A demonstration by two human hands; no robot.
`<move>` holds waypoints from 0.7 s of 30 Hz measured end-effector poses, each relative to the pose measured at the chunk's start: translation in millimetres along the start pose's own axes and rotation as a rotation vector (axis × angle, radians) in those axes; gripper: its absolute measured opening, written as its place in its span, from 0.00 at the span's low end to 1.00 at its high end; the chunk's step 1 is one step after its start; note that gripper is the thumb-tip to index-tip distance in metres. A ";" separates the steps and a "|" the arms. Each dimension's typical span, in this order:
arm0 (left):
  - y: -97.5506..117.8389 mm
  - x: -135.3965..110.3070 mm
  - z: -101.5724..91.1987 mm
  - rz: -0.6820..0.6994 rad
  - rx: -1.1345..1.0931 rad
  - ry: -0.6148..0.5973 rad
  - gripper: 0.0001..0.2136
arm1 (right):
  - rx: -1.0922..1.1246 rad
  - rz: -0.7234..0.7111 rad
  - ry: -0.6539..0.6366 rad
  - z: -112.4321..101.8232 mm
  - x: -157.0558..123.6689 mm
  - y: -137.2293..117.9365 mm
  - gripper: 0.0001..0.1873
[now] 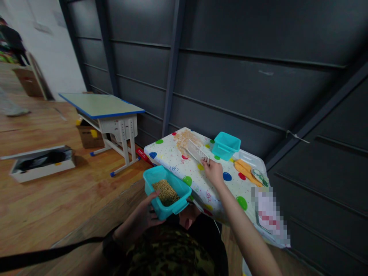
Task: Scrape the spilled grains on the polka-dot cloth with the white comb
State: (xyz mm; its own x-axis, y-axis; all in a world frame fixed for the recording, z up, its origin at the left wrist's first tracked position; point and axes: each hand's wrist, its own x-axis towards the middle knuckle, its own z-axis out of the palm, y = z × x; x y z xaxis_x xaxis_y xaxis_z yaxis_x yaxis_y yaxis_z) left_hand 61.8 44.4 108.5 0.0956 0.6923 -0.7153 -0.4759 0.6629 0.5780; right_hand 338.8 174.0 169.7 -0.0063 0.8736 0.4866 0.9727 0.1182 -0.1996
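My left hand [146, 210] grips the near left side of a teal plastic bin [180, 188], held at the table's front edge. Inside it lies a heap of round tan beans [166, 191], with something darker and greenish at the near end. My right hand [213, 172] is closed around the near end of a long white slotted plastic tool [197, 151], whose exact kind I cannot make out. The tool's far end reaches a spread of light tan crumbs or grains [185, 141] on the balloon-patterned tablecloth [179, 166].
A second teal bin [227, 145] stands at the table's back, beside a white tray [253, 158], an orange cloth [244, 168] and a round patterned item [260, 177]. A dark panelled wall [230, 92] rises behind. Leftward are a desk [103, 105], boxes [43, 165] and a distant person [13, 40].
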 end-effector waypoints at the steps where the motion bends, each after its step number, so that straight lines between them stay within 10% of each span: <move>1: -0.4 0.4 -0.8 0.002 -0.003 -0.008 0.22 | 0.001 -0.008 -0.013 0.1 -0.2 -0.1 0.18; 21: -4.3 8.2 -6.1 0.001 0.003 -0.086 0.26 | 0.180 -0.108 -0.026 11.5 -1.6 -1.7 0.20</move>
State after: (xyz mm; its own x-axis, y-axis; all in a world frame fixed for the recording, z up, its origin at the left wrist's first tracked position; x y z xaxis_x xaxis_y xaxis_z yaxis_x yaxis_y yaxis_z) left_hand 59.3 45.4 97.7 0.1699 0.7149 -0.6783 -0.4735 0.6628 0.5800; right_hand 334.4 177.8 159.5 -0.1164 0.8628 0.4920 0.9089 0.2922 -0.2975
